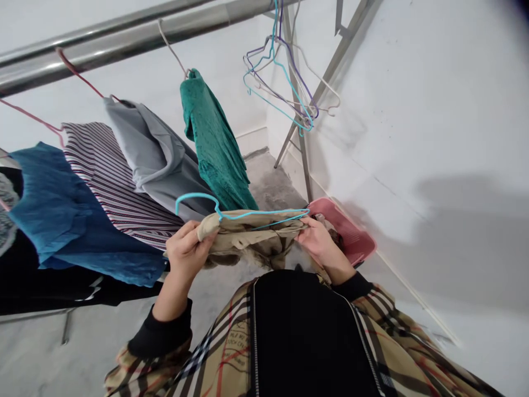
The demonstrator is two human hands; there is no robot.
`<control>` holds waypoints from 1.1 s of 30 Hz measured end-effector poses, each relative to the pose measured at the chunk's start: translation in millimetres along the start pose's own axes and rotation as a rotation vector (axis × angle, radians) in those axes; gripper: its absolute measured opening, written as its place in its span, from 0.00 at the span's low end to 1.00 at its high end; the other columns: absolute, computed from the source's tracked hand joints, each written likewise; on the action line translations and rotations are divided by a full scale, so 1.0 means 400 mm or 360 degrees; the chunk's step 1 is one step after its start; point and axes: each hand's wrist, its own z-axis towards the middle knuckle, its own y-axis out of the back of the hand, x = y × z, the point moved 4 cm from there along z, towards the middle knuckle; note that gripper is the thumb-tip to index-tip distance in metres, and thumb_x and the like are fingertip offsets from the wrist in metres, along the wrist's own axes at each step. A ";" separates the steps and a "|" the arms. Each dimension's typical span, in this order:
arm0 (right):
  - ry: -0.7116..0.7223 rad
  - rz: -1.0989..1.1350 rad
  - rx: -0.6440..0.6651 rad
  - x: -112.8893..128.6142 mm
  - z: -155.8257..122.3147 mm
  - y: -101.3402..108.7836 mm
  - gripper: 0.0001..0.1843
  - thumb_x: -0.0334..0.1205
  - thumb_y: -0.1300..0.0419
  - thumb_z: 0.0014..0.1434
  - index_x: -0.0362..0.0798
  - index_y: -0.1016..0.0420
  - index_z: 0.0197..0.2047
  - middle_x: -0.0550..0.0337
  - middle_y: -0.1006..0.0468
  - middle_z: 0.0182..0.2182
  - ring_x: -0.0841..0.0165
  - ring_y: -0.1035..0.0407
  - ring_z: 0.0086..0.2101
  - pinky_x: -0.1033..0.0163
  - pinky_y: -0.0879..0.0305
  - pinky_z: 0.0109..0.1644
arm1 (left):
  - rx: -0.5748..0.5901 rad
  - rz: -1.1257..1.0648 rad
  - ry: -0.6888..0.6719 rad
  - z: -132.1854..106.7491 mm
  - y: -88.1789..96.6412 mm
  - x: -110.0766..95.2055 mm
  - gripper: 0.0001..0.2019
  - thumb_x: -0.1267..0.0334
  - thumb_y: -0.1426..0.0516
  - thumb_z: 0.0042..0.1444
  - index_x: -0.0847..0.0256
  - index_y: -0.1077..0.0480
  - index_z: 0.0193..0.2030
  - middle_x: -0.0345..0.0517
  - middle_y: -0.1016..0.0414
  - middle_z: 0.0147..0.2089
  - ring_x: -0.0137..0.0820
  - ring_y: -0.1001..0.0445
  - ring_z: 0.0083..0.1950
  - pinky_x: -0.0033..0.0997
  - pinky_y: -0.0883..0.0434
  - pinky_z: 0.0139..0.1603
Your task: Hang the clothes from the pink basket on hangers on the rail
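Between my two hands a tan garment is stretched along a light blue wire hanger, whose hook curls up at the left end. My left hand pinches the garment's left edge just below the hook. At the other end, my right hand grips the cloth beside the hanger's right tip. The garment's lower part hangs bunched and partly hidden in front of my body.
Clothes hang from a metal rail on the left, nearest a green garment and a grey one. Several bare hangers dangle near the corner. A pink basket with clothing stands by the right wall.
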 end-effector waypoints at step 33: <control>0.0282 -0.1243 0.0699 0.271 -0.082 -0.078 0.19 0.41 0.30 0.47 0.47 0.18 0.44 0.62 0.20 0.31 0.68 0.27 0.32 0.65 0.31 0.36 | -0.0170 -0.0140 0.0814 -0.044 -0.093 0.112 0.11 0.54 0.39 0.55 0.60 0.22 0.36 0.39 0.26 0.26 0.29 0.27 0.31 0.29 0.28 0.37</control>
